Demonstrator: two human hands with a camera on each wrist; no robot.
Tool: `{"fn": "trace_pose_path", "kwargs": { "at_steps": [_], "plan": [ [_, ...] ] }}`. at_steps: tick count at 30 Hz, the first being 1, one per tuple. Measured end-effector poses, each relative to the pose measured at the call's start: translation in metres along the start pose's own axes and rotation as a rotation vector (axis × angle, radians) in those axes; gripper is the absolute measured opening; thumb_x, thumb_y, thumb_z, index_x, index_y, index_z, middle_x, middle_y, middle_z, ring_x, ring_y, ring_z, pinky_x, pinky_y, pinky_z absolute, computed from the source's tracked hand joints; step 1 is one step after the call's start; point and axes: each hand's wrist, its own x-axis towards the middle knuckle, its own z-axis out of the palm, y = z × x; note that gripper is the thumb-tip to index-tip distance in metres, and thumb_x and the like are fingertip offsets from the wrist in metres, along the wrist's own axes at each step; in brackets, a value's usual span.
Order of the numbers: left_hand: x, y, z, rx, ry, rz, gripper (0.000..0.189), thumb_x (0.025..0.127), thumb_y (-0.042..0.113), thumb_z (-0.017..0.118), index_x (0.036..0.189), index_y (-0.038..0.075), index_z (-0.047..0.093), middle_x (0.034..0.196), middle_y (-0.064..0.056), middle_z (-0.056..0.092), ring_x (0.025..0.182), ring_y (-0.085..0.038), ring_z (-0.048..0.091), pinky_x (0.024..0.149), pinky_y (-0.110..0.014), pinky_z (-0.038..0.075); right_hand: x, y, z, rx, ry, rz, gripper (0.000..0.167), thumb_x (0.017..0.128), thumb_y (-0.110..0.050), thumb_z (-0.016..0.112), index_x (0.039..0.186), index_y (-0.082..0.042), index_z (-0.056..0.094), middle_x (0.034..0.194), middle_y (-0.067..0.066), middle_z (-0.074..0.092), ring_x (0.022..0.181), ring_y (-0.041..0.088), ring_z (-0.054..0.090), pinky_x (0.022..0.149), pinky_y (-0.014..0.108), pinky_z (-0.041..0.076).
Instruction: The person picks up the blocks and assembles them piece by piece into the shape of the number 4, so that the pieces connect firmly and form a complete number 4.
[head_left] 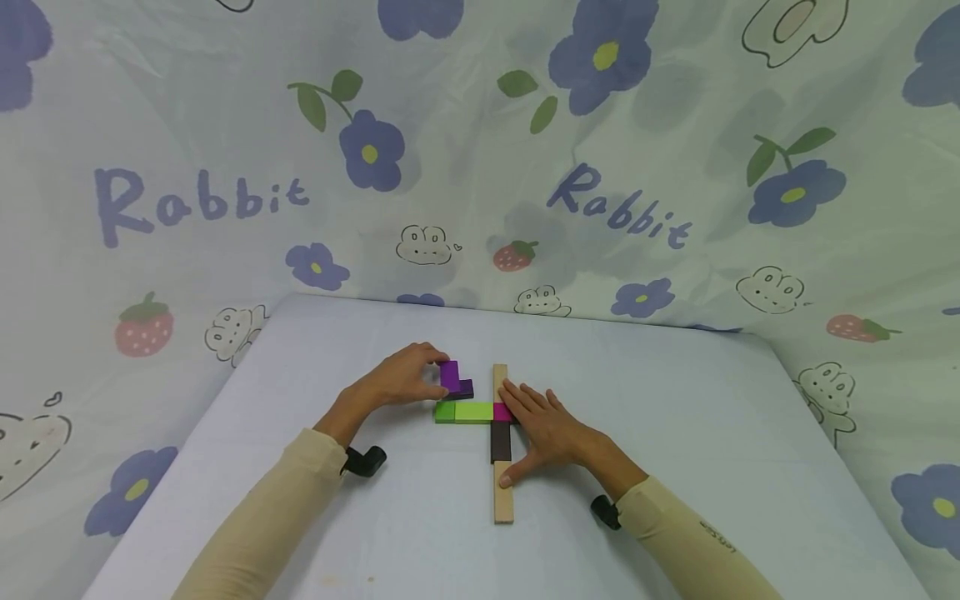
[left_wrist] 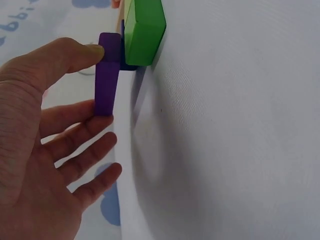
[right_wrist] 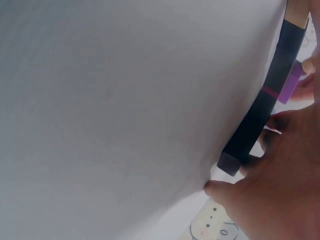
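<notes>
My left hand [head_left: 384,380] pinches a purple block [head_left: 449,377] between thumb and fingertips, the other fingers spread in the left wrist view. A dark purple block [head_left: 467,389] lies beside and partly behind it. Just in front, a green block [head_left: 446,412] and a lime block [head_left: 474,412] form a row that meets a magenta block [head_left: 500,412]. My right hand [head_left: 557,435] lies along the right side of the upright line with fingers extended. Its fingertips are by the upper wooden block [head_left: 500,372], its thumb at the lower wooden block [head_left: 503,504]. Between them sits a dark brown block [head_left: 500,442].
The blocks lie together on a white-covered table [head_left: 405,517]. A patterned cloth [head_left: 465,192] hangs behind the far edge and down both sides. Black wrist mounts show on the left wrist [head_left: 366,461] and on the right wrist [head_left: 605,512].
</notes>
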Motion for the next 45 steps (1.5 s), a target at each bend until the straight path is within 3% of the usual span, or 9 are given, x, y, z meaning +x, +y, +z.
{"fn": "trace_pose_path", "kwargs": {
  "at_steps": [21, 45],
  "plan": [
    [-0.0032, -0.0041, -0.0018, -0.010, 0.004, -0.003, 0.062, 0.086, 0.034, 0.079, 0.137, 0.004, 0.062, 0.132, -0.012, 0.061, 0.125, -0.031, 0.054, 0.108, -0.051, 0.043, 0.0004, 0.0019, -0.0007, -0.009, -0.003, 0.009, 0.139, 0.062, -0.080, 0.077, 0.164, -0.016, 0.009, 0.170, 0.003, 0.004, 0.155, 0.029, 0.007, 0.121, 0.060, 0.005],
    [-0.0043, -0.0057, 0.0013, -0.009, -0.026, 0.040, 0.060, 0.086, 0.031, 0.078, 0.136, 0.002, 0.062, 0.129, -0.012, 0.062, 0.122, -0.030, 0.056, 0.107, -0.050, 0.043, 0.0011, 0.0016, -0.0016, 0.005, -0.004, 0.004, 0.138, 0.062, -0.080, 0.078, 0.164, -0.015, 0.010, 0.170, 0.003, 0.005, 0.155, 0.029, 0.007, 0.121, 0.059, 0.006]
  ]
}}
